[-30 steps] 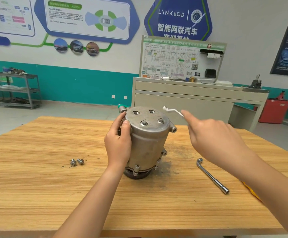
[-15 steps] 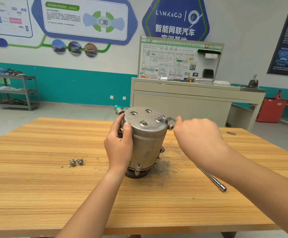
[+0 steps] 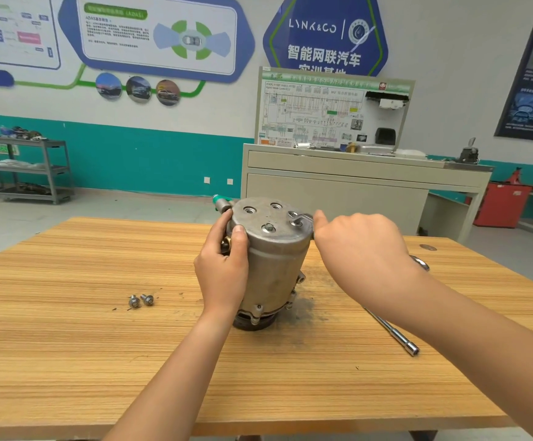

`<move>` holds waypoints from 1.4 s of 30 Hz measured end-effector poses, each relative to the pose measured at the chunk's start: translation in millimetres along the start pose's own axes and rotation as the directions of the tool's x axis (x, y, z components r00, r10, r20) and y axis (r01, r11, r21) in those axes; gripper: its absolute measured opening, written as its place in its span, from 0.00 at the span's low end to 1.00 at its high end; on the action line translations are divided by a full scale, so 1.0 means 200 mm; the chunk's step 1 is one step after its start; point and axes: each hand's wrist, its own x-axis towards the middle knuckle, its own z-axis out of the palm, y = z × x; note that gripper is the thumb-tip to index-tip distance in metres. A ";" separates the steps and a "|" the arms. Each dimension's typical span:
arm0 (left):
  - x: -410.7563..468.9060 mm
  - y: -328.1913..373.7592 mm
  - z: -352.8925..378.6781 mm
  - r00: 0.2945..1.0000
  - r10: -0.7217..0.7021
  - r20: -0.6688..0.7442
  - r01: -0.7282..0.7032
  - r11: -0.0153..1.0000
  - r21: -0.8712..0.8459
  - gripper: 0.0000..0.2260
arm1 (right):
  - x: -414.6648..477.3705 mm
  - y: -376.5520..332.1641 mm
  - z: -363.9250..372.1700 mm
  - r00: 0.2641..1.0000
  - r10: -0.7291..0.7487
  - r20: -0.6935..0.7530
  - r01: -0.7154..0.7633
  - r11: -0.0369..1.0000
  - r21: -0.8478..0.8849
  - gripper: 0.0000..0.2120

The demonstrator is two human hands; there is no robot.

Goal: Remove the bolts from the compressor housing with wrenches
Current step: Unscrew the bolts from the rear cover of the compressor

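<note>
The table [image 3: 68, 361] carries all the parts. Nearest you, right of the compressor housing [image 3: 274, 265], the long socket wrench [image 3: 392, 334] lies flat, probably parked within reach for bolts that need more leverage. Left of the housing, two loose bolts [image 3: 141, 300] lie together, apparently set aside so that they stay out of the work.

The housing stands upright on its dark lower end at the table's middle, so its end plate faces up toward you. Your left hand [image 3: 224, 275] grips the housing's left flank, fingers wrapped round the wall, to resist the turning force. Your right hand [image 3: 360, 249] holds the small wrench [image 3: 298, 219] at the housing's right edge, fingers closed on its handle and its head set on the plate. One bolt [image 3: 269, 227] sits at the plate's front. Two holes [image 3: 250, 211] behind it are open.
</note>
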 end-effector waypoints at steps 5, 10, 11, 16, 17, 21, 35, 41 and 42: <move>0.00 0.01 0.02 1.000 -0.011 0.000 0.011 1.000 0.016 0.14 | 0.02 0.00 -0.04 0.998 -0.006 0.069 0.008 1.000 -0.030 0.22; -0.01 0.01 0.03 1.000 -0.003 -0.013 0.003 1.000 -0.010 0.19 | -0.01 0.02 -0.06 0.997 0.002 0.080 0.001 0.999 -0.039 0.20; -0.01 0.01 0.03 1.000 -0.006 -0.014 0.005 1.000 -0.012 0.20 | -0.01 0.02 -0.06 0.997 0.001 0.081 0.003 0.999 -0.049 0.20; -0.01 0.02 0.03 1.000 -0.011 -0.014 0.010 1.000 -0.025 0.21 | 0.02 -0.01 -0.04 0.994 0.008 0.110 -0.007 1.000 -0.015 0.23; -0.01 0.02 0.03 1.000 -0.013 -0.015 0.012 1.000 -0.026 0.21 | 0.02 -0.02 -0.02 0.992 0.019 0.122 -0.020 1.000 0.003 0.25; -0.01 0.02 0.02 1.000 -0.025 -0.019 0.024 0.999 -0.035 0.21 | 0.00 -0.10 0.05 0.982 0.064 0.178 -0.069 0.997 0.021 0.30; 0.00 0.01 0.02 0.999 -0.039 -0.008 0.038 0.998 -0.051 0.14 | 0.01 0.14 0.12 0.999 -0.030 0.021 0.032 0.994 -0.105 0.32; 0.00 0.01 0.00 0.999 -0.040 -0.005 0.039 0.997 -0.064 0.13 | -0.01 0.20 0.29 0.958 -0.046 -0.285 0.064 0.997 0.053 0.22; 0.01 0.00 0.00 0.999 -0.038 -0.002 0.037 0.997 -0.066 0.13 | 0.00 0.23 0.35 0.900 -0.049 -0.432 0.096 0.992 0.086 0.19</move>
